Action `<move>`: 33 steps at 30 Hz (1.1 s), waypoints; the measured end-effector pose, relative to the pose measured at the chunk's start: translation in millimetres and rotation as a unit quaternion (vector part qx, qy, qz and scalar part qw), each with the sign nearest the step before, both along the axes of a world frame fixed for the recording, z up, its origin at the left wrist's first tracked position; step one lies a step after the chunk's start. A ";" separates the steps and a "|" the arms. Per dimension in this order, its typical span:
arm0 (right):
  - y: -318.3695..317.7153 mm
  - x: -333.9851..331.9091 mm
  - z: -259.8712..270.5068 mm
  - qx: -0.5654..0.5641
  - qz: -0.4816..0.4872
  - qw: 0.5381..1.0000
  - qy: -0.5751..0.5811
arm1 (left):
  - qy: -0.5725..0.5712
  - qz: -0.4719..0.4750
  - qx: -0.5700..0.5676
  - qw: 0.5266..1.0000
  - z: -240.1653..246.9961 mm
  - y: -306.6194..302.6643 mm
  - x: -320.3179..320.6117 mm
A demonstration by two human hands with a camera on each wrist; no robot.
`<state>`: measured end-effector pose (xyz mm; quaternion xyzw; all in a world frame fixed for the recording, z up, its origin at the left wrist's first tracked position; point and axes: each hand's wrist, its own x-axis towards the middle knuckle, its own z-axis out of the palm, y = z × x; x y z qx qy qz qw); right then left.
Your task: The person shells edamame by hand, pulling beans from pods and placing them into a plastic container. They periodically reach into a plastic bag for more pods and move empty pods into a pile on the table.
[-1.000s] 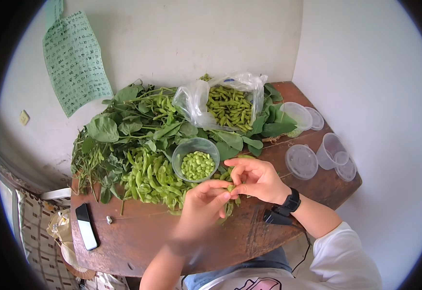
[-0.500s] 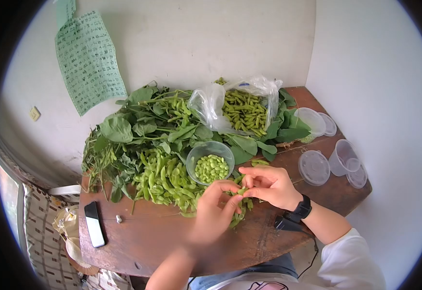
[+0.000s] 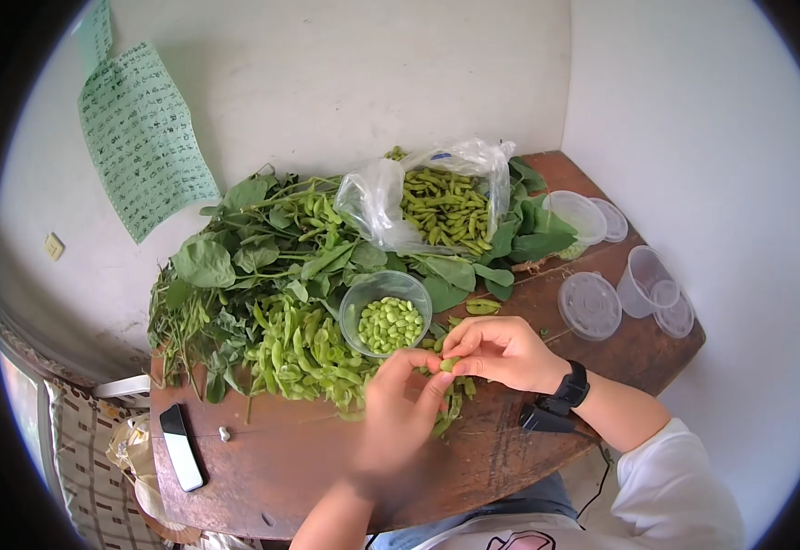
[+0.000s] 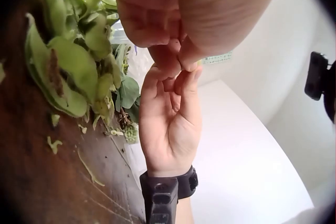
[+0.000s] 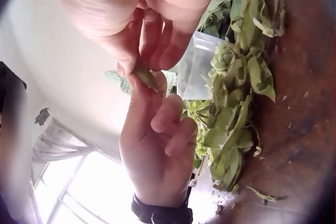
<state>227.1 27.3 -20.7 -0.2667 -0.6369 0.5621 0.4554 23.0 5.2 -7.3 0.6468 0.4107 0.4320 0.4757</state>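
A green soybean pod [image 5: 147, 78] is pinched between the fingertips of both hands, just in front of the clear plastic bowl [image 3: 350, 337]. My left hand [image 3: 394, 403] holds one end with thumb and forefinger. From the other side my right hand [image 3: 508, 356], with a black band on the wrist, grips the pod the same way. The fingers partly cover it. Shelled green soybeans [image 3: 389, 325] lie in the bowl. Beneath and beside the hands are opened pods [image 4: 68, 71], and a heap of pods [image 3: 295, 353] lies left of the bowl.
Behind the bowl, leafy soybean stalks [image 3: 258, 243] spread over the wooden table [image 3: 299, 463]. A plastic bag [image 3: 372, 197] holds more pods. Clear cups [image 3: 638, 280] and lids [image 3: 590, 305] stand at the right. A phone [image 3: 181, 449] lies near the left edge.
The head view has shifted slightly. Both hands stay together at the pod in front of the bowl; the right fingers have folded in closer to the left fingertips.
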 end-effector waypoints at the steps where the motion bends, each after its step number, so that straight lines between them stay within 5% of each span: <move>1: -1.4 -1.0 -0.5 0.000 -0.002 1.000 0.001 | 0.000 0.004 0.001 1.000 -1.5 0.4 0.0; 12: -4.3 -5.9 0.6 -0.054 -0.051 0.997 -0.026 | 0.034 0.038 0.039 0.998 1.8 -0.9 1.1; 22: -2.7 1.3 6.7 -0.127 -0.008 0.992 -0.018 | -0.019 -0.007 -0.047 0.999 5.8 -1.5 -2.5; 28: -0.7 -0.5 6.9 -0.025 -0.044 0.997 -0.060 | -0.056 0.004 -0.031 0.998 2.4 -2.4 -0.6; 33: -4.2 -0.6 13.7 -0.095 -0.047 0.993 -0.053 | -0.066 0.019 -0.008 0.998 0.4 -0.7 2.2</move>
